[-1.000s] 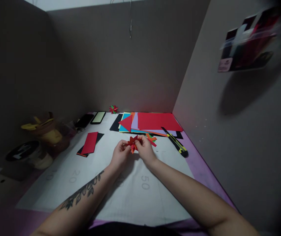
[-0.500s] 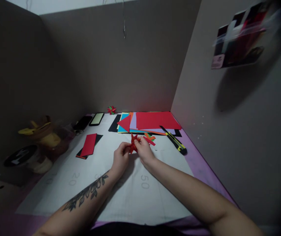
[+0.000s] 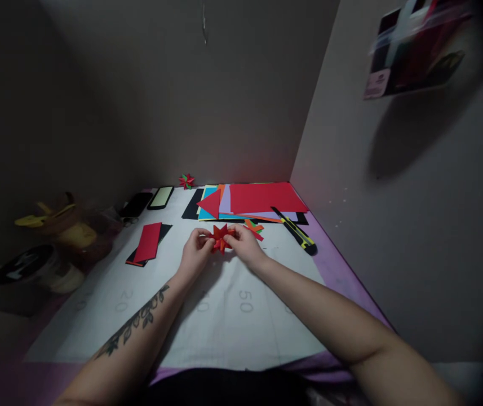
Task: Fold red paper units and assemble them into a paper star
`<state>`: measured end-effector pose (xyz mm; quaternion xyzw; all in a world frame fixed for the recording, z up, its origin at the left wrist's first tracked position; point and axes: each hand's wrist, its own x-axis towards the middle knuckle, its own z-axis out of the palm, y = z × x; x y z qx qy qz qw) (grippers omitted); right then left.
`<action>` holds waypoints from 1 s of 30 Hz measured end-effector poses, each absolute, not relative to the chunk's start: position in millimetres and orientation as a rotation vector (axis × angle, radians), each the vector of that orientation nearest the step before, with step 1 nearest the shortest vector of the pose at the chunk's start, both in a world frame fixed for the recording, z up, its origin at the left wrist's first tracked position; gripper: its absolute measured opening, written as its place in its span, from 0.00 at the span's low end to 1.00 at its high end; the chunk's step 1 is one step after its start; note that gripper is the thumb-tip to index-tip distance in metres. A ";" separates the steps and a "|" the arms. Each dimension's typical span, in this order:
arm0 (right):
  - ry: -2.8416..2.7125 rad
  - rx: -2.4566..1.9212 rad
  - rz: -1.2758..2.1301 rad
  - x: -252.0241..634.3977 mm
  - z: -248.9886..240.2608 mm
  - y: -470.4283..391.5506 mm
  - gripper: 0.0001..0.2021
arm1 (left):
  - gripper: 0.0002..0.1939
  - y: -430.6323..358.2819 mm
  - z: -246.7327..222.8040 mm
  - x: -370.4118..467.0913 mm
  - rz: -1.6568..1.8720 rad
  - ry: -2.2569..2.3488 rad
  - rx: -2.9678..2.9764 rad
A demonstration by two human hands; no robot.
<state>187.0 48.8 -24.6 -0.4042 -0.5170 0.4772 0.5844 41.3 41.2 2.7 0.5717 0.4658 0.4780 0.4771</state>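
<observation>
A red folded paper star (image 3: 221, 238) with several points is pinched between both hands above the white sheet. My left hand (image 3: 196, 248) grips its left side with thumb and fingers. On the star's right side, my right hand (image 3: 244, 243) has its thumb and fingers closed on the points. Just beyond the right hand lie small orange, green and red paper strips (image 3: 255, 228). A second star, red and green (image 3: 186, 181), rests at the back of the table by the wall.
Stacked coloured sheets with a red sheet (image 3: 266, 197) on top lie at the back. A utility knife (image 3: 296, 232) is at right. Red and black paper pieces (image 3: 148, 241), a phone (image 3: 161, 197) and a yellow-brown pot (image 3: 74, 231) are at left. A plastic pouch (image 3: 414, 53) hangs on the right wall.
Both hands have shifted slightly left with the red star, which now faces me more flatly with its points spread. The view has tilted down a little.
</observation>
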 end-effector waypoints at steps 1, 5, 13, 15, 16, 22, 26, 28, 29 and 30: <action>-1.228 -0.962 1.117 189.1 -24.0 49.0 0.07 | 0.15 42.7 5.1 38.9 1.129 1.135 1.363; -1.328 -1.048 1.097 193.9 -24.2 50.0 0.06 | 0.20 45.6 12.7 31.3 1.064 1.135 1.221; -1.374 -1.134 1.140 188.9 -21.4 41.2 0.05 | 0.15 49.5 11.0 24.4 1.033 1.235 1.463; -1.397 -1.148 1.097 187.0 -20.5 38.7 0.05 | 0.16 49.7 10.3 24.0 1.048 1.243 1.501; -1.400 -1.147 1.086 186.2 -20.5 38.0 0.06 | 0.17 49.3 10.0 24.3 1.052 1.233 1.486; -1.409 -1.138 0.995 183.9 -25.0 39.7 0.08 | 0.25 42.2 4.4 31.1 1.042 1.153 1.264; -1.324 -1.068 1.097 182.1 -28.2 42.0 0.10 | 0.25 41.0 0.8 34.2 1.055 1.205 1.328; -1.269 -0.995 1.166 181.5 -28.7 42.5 0.10 | 0.23 41.2 1.8 33.8 1.068 1.239 1.365; -1.242 -0.973 1.186 181.5 -28.5 42.6 0.10 | 0.23 41.1 2.9 33.2 1.067 1.247 1.392; -1.216 -0.964 1.205 181.7 -28.0 42.6 0.09 | 0.22 40.8 4.3 32.4 1.054 1.242 1.425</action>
